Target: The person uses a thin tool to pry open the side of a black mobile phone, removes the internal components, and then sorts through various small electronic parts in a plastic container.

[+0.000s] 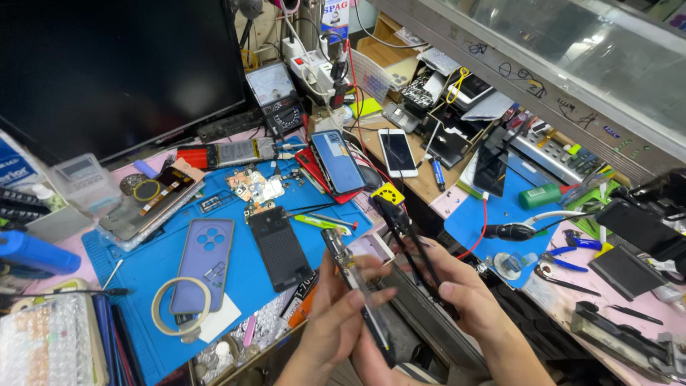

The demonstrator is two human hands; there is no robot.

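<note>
A crowded repair bench is seen from above, covered by a blue work mat (243, 286) and backed by a dark monitor (121, 71). Low in the middle of the view, a slim phone frame (355, 286) is held edge-on above the bench's front edge, pinched between the fingers and thumb of the left hand (341, 314). Black tweezers (409, 239) are gripped in the closed fingers of the right hand (464, 300), just beside the frame, their tips pointing away towards a yellow tab (388, 194). Just beyond the frame, a black phone panel (280, 248) lies flat on the mat, with a purple phone back cover (205, 261) to its left and a roll of tape (180, 306) overlapping that cover's lower end. Farther back, a phone with a blue screen (337, 161) rests on a red part, and a white phone (397, 151) lies beside it. To the right, a second blue mat (500, 207) carries a green cylinder (541, 195), and blue-handled pliers (572, 257) lie nearby on the pink surface.
</note>
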